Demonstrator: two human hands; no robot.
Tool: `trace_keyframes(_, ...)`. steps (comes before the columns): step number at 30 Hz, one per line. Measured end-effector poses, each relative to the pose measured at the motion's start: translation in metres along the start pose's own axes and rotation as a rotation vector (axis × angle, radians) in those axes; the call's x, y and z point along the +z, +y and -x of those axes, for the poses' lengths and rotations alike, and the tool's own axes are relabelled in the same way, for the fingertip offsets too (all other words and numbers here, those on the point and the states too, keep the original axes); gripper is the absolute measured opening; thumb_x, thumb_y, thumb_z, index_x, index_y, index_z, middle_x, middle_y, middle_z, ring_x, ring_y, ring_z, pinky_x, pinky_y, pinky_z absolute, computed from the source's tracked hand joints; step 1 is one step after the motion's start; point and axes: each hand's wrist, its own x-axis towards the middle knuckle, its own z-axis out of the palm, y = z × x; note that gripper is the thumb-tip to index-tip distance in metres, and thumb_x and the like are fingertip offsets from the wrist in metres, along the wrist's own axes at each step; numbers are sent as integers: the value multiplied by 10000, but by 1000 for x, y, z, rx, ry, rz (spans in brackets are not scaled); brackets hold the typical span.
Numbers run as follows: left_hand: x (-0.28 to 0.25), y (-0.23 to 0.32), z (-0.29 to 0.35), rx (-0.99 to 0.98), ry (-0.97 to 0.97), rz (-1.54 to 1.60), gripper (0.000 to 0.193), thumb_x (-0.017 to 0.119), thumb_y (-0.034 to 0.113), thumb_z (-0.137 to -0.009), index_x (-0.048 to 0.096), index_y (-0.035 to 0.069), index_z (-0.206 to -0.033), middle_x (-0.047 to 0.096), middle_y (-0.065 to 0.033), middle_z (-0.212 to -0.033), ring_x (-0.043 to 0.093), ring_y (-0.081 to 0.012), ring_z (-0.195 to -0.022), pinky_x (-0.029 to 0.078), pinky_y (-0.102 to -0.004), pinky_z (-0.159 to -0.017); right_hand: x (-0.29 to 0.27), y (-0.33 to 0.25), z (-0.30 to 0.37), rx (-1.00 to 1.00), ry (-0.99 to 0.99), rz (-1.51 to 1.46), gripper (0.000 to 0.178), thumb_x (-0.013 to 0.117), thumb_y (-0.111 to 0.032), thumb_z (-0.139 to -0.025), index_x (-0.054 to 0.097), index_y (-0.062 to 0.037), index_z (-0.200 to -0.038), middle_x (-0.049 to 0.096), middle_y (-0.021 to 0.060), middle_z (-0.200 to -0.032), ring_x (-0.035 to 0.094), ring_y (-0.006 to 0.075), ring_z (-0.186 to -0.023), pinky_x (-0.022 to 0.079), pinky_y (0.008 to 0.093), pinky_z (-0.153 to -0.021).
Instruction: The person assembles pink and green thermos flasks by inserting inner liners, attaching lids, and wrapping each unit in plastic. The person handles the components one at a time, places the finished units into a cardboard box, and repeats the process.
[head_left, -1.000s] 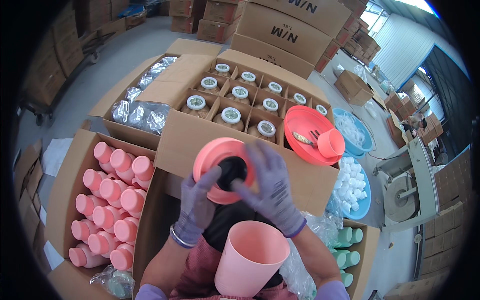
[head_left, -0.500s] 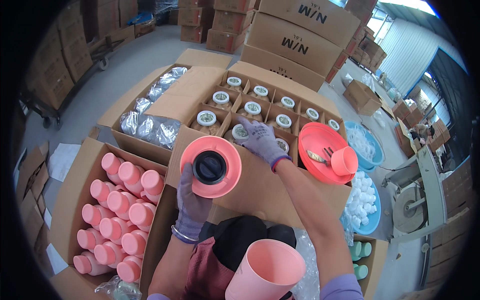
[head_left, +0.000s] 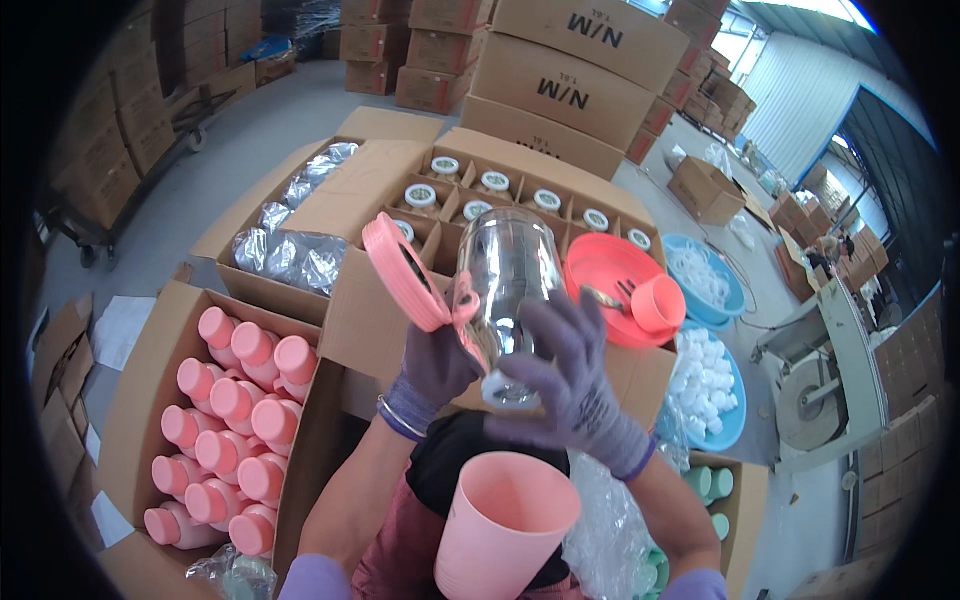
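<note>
My left hand (head_left: pixel 432 372), in a purple-grey glove, is closed on a pink round flask collar (head_left: pixel 402 275), tilted on edge with a small loop at its side. Right beside the collar, a shiny silver glass flask liner (head_left: pixel 508 265) is upside down, its white-capped neck (head_left: pixel 508 388) lowest. My right hand (head_left: pixel 580 390), gloved too, has its fingers curved about the liner's neck end, slightly blurred. A pink open-topped flask body (head_left: pixel 505 525) stands tilted at my lap. Ahead, a divided carton (head_left: pixel 395 150) holds several capped liners.
At left, a carton (head_left: pixel 120 440) contains several pink flask bodies. Foil-like wrapped liners (head_left: pixel 300 255) lie in another carton. To the right are a red basin (head_left: pixel 590 265) with a pink cup (head_left: pixel 658 303), and a blue basin (head_left: pixel 738 420) of white caps. Stacked cartons (head_left: pixel 565 90) rise behind.
My right hand has lifted a silver liner out of the divided carton and brought it back toward me, neck down. The collar in my left hand has turned from facing me onto its edge.
</note>
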Motion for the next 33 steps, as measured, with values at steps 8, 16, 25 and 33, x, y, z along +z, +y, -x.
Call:
trace_keyframes(8, -11, 72, 68, -445, -369, 688, 540, 564, 110, -969, 349, 0, -1452, 481, -119, -1411, 486, -220, -1271, 389, -340, -1075, -31, -54, 91, 922, 206, -422, 950, 816, -170, -705, 302, 23, -1481, 377, 202, -1437, 408, 347, -1333, 358, 409, -1110)
trace_keyframes(16, -73, 117, 126, -1103, -131, 1234, 601, 345, 446, -1029, 530, -55, -1304, 616, -189, -1256, 589, -298, -1181, 443, -420, -1053, -25, -70, 122, 970, -282, -1253, 450, 685, -120, -829, 601, 10, -1252, 603, 93, -1233, 557, 184, -1196, 426, 315, -1043)
trace_keyframes(25, -71, 84, 88, -949, -37, 692, 522, 623, 339, -950, 521, -37, -1297, 643, -96, -1143, 638, -182, -1015, 518, -314, -901, -24, -85, 87, 871, -563, -633, 279, 667, -257, -870, 648, -11, -999, 624, 121, -871, 600, 156, -740, 499, 293, -674)
trace_keyframes(33, -48, 92, 56, -261, -944, 650, 500, 676, 276, -783, 659, -57, -1156, 640, -187, -1192, 573, -352, -1188, 393, -451, -1077, -9, -113, 138, 1316, 421, -1091, 301, 415, -146, -1015, 570, 33, -1200, 583, 98, -1168, 533, 178, -1126, 402, 316, -1018)
